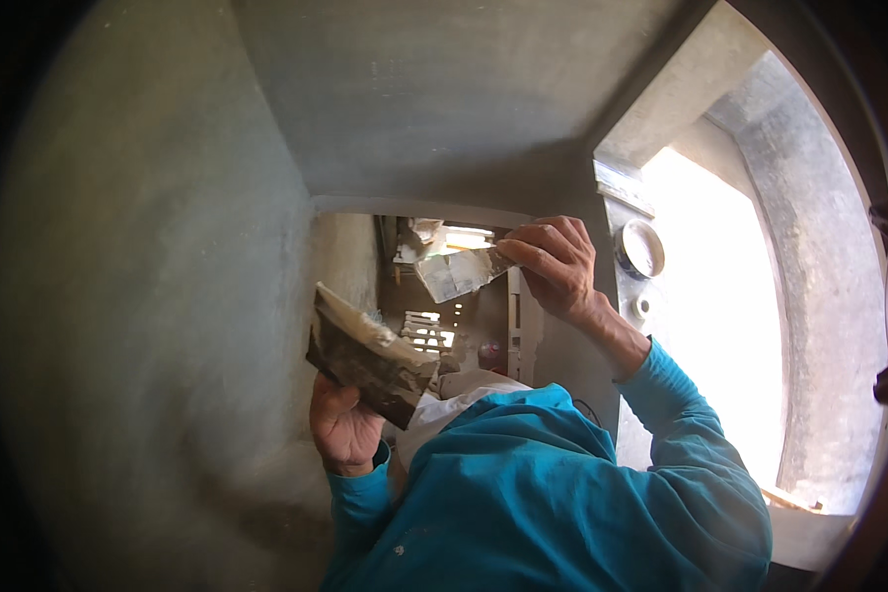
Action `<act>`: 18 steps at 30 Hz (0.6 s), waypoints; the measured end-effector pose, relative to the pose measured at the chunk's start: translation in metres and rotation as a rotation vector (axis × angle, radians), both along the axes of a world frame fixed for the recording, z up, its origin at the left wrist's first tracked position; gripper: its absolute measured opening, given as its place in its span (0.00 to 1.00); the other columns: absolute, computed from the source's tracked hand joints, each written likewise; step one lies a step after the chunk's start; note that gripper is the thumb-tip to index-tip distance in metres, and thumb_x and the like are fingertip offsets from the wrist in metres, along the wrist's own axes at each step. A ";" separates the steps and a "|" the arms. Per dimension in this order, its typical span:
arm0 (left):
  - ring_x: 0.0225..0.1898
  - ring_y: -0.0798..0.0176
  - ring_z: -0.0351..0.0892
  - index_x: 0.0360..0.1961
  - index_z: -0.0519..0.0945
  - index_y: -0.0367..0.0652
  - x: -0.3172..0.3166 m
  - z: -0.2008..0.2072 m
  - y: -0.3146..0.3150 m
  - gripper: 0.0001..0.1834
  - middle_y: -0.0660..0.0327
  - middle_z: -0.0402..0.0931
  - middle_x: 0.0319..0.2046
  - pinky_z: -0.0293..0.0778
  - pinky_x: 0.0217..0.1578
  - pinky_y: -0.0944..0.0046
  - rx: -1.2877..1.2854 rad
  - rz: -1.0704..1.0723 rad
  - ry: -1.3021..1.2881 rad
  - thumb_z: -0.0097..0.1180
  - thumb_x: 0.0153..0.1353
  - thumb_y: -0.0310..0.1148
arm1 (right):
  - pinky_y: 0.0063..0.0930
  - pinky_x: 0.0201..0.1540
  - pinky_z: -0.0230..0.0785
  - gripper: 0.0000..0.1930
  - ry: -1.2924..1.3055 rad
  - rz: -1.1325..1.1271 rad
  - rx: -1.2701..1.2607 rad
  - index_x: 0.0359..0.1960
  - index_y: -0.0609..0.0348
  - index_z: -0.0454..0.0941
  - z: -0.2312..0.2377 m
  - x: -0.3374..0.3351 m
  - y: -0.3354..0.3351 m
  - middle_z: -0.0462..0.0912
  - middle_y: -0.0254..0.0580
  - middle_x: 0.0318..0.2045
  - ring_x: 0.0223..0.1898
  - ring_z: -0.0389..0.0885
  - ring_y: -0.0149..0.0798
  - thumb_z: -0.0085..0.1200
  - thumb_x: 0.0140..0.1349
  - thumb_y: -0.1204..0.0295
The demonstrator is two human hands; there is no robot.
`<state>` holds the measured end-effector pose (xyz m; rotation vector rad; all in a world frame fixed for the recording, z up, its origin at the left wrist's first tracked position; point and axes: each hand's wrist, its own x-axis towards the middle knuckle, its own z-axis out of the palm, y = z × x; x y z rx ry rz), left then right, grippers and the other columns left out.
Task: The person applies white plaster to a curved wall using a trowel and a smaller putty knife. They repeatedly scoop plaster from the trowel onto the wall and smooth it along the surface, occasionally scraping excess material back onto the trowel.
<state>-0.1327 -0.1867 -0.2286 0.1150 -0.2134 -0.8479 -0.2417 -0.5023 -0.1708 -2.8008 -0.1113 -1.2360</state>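
Note:
In my left hand (345,429) is a dark, flat plastering board (370,373), tilted, with pale wet putty along its upper edge. The fingers go behind the board, so part of that grip is hidden. My right hand (560,264) is raised ahead and to the right, closed round a putty knife (459,274). Its wide blade points left and is smeared with whitish putty. A gap separates the blade from the board. Teal sleeves cover both forearms.
Grey plastered walls (158,247) rise on the left and ahead. On the right, a bright opening has a ledge holding a round tub (640,249) and a small round item (644,307). Far below lie a slatted wooden piece (427,333) and clutter.

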 end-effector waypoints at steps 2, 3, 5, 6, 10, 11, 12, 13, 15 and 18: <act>0.73 0.47 0.57 0.71 0.60 0.35 0.001 -0.010 0.001 0.34 0.49 0.62 0.71 0.52 0.74 0.38 0.011 -0.018 -0.004 0.44 0.61 0.16 | 0.32 0.43 0.69 0.18 0.013 -0.133 0.105 0.44 0.45 0.83 -0.010 -0.031 -0.021 0.84 0.28 0.39 0.40 0.80 0.36 0.63 0.51 0.78; 0.73 0.48 0.58 0.71 0.62 0.36 0.005 -0.014 0.004 0.33 0.50 0.62 0.71 0.53 0.74 0.39 0.021 -0.012 -0.040 0.44 0.62 0.17 | 0.34 0.45 0.71 0.17 0.053 -0.255 0.211 0.44 0.48 0.83 -0.016 -0.052 -0.033 0.84 0.33 0.40 0.42 0.81 0.40 0.62 0.52 0.80; 0.72 0.45 0.60 0.72 0.60 0.36 0.008 -0.024 0.011 0.34 0.48 0.63 0.70 0.56 0.73 0.38 0.061 0.032 -0.019 0.45 0.61 0.17 | 0.37 0.47 0.73 0.16 -0.022 -0.466 0.446 0.46 0.53 0.82 -0.029 -0.095 -0.067 0.85 0.39 0.41 0.43 0.82 0.45 0.60 0.54 0.80; 0.72 0.46 0.60 0.71 0.61 0.36 0.011 -0.029 0.013 0.34 0.48 0.63 0.70 0.56 0.72 0.38 0.082 0.021 0.007 0.45 0.62 0.17 | 0.38 0.48 0.74 0.17 -0.046 -0.642 0.496 0.48 0.55 0.81 -0.034 -0.120 -0.086 0.84 0.41 0.42 0.44 0.82 0.48 0.60 0.55 0.79; 0.72 0.47 0.60 0.70 0.63 0.36 0.023 -0.043 0.025 0.32 0.49 0.63 0.69 0.55 0.73 0.39 0.122 0.033 0.018 0.46 0.63 0.19 | 0.42 0.48 0.76 0.20 0.121 -1.134 0.555 0.52 0.59 0.79 -0.063 -0.217 -0.153 0.86 0.49 0.41 0.45 0.85 0.52 0.60 0.55 0.73; 0.72 0.47 0.60 0.70 0.63 0.36 0.025 -0.044 0.027 0.31 0.49 0.64 0.69 0.55 0.73 0.39 0.103 0.028 -0.014 0.46 0.63 0.19 | 0.42 0.48 0.76 0.20 0.194 -1.263 0.644 0.52 0.60 0.78 -0.074 -0.236 -0.163 0.86 0.52 0.41 0.44 0.85 0.53 0.60 0.56 0.72; 0.72 0.47 0.59 0.69 0.64 0.36 0.026 -0.045 0.027 0.31 0.49 0.63 0.69 0.54 0.73 0.40 0.086 0.037 -0.025 0.46 0.63 0.19 | 0.42 0.48 0.77 0.19 0.241 -1.303 0.726 0.49 0.63 0.77 -0.087 -0.250 -0.173 0.86 0.56 0.40 0.43 0.86 0.54 0.60 0.55 0.71; 0.72 0.47 0.59 0.69 0.64 0.36 0.026 -0.045 0.028 0.30 0.49 0.64 0.69 0.54 0.73 0.40 0.113 0.044 -0.008 0.46 0.63 0.19 | 0.40 0.47 0.77 0.20 0.281 -1.336 0.800 0.47 0.64 0.76 -0.099 -0.261 -0.181 0.86 0.57 0.38 0.41 0.86 0.54 0.62 0.53 0.71; 0.71 0.47 0.60 0.69 0.65 0.36 0.026 -0.044 0.028 0.30 0.49 0.64 0.69 0.55 0.72 0.40 0.127 0.056 -0.028 0.46 0.63 0.19 | 0.38 0.45 0.76 0.19 0.237 -1.253 1.149 0.43 0.64 0.76 -0.124 -0.274 -0.198 0.85 0.55 0.37 0.39 0.85 0.53 0.64 0.50 0.69; 0.71 0.46 0.61 0.68 0.66 0.36 0.023 -0.045 0.027 0.29 0.49 0.65 0.69 0.57 0.72 0.40 0.155 0.056 0.016 0.47 0.65 0.20 | 0.40 0.44 0.76 0.17 0.305 -1.264 0.995 0.36 0.61 0.81 -0.153 -0.274 -0.224 0.85 0.53 0.36 0.41 0.84 0.52 0.66 0.46 0.65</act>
